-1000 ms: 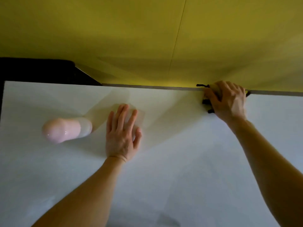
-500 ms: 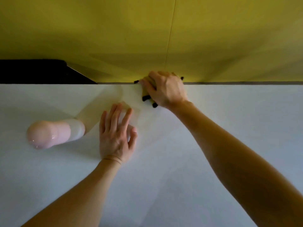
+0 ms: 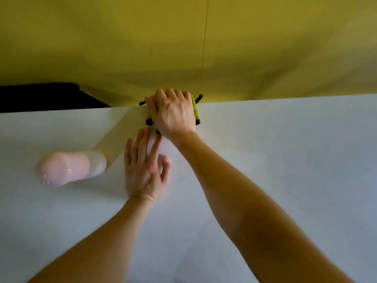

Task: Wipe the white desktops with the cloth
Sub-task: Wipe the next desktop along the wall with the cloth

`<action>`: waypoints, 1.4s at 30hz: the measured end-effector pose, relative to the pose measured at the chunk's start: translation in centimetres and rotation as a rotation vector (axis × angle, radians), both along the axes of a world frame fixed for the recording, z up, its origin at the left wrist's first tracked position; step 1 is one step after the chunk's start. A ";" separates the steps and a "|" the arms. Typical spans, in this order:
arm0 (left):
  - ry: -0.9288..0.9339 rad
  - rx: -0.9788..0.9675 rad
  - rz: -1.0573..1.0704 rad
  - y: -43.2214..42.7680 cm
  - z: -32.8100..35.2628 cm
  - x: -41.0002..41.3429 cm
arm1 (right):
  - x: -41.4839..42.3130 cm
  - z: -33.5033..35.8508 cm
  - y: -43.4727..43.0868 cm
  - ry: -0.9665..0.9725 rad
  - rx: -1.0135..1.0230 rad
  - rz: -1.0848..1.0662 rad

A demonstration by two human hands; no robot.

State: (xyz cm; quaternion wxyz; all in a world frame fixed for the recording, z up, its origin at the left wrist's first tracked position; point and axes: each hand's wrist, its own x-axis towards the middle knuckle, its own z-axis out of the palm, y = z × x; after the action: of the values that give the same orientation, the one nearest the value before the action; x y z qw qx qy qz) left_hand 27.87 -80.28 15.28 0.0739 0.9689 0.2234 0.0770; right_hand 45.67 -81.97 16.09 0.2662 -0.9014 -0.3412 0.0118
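Along the far tabletop (image 3: 285, 160) edge, the right hand (image 3: 173, 113) wipes, fingers (image 3: 169, 94) apparently curled over the cloth (image 3: 195, 108); left hand (image 3: 144, 170) flat, empty. Next stroke: skirt the pink container (image 3: 69, 168).

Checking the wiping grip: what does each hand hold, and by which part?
The right hand holds the cloth, covering its middle, fingers curled at its far edge. The left hand lies flat on the desktop, holding nothing.

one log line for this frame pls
right hand: grips cloth at desktop far edge | left hand: flat on desktop | pink object: left of left hand
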 end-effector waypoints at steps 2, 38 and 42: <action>-0.008 0.001 -0.006 0.1 -0.1 0.1 | 2.6 -0.4 -3.1 -0.011 -0.025 0.101; 0.101 0.070 -0.028 -10.9 1.6 2.8 | 7.5 1.1 -11.9 0.050 -0.250 0.066; 0.081 0.049 -0.097 -17.9 0.9 8.1 | 13.7 0.0 -21.1 -0.001 -0.144 0.121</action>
State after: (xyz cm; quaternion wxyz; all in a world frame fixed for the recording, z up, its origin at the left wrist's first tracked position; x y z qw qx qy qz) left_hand 35.96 -98.16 16.17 0.0450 0.9824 0.1771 0.0397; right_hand 59.34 -103.09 16.09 0.1995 -0.8958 -0.3936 0.0522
